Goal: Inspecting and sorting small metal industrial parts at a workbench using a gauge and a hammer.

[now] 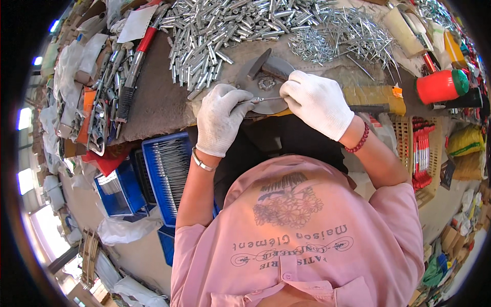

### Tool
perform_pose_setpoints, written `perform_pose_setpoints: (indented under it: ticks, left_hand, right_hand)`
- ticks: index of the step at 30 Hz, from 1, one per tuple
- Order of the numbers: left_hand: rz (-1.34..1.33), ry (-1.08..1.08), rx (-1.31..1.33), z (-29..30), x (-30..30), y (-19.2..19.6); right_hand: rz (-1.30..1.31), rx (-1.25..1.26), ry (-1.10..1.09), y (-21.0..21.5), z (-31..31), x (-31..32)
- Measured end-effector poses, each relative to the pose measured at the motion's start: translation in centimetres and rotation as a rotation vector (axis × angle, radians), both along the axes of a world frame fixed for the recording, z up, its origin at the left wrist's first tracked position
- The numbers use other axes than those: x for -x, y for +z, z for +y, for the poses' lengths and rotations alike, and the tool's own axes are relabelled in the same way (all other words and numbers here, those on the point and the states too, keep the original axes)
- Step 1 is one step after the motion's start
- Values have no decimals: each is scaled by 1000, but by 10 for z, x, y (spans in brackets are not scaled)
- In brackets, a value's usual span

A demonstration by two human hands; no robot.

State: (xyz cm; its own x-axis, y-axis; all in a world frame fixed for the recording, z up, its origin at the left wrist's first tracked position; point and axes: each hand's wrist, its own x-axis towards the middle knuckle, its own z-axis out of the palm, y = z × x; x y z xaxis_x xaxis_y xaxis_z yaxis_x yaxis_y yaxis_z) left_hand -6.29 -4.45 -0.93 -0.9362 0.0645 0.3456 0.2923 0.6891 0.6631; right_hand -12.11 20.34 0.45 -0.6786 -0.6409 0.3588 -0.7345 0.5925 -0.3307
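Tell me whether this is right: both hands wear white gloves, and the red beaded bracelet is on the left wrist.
Not quite. The head view shows the red beaded bracelet on the right wrist; the left one has a silver band. Left hand and right hand do wear white gloves.

Close work at a cluttered workbench (159, 105)
Gloved left hand (221, 117) and right hand (318, 104) hold a slender metal piece (268, 99) above a round plate (271, 107) where a hammer (261, 63) lies; silvery tubes (225, 36) heap beyond.

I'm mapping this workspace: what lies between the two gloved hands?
In the head view, a thin metal piece spans from the left hand to the right hand, over a round grey plate.
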Motion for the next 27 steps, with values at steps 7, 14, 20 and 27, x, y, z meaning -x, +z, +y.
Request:
perform_pose_setpoints:
  ticks: [7, 14, 20, 27]
  left_hand:
    - [32, -27, -90, 3, 3, -8]
    - [36, -55, -44, 5, 1, -2]
    - [99, -61, 11, 4, -1, 2]
    - [98, -65, -24, 3, 0, -6]
  right_hand:
    - [33, -11, 56, -5, -2, 5]
    - [48, 108, -6, 3, 6, -2]
    - [-95, -11, -448, -5, 73, 45]
    - [-116, -84, -518, -11, 52, 49]
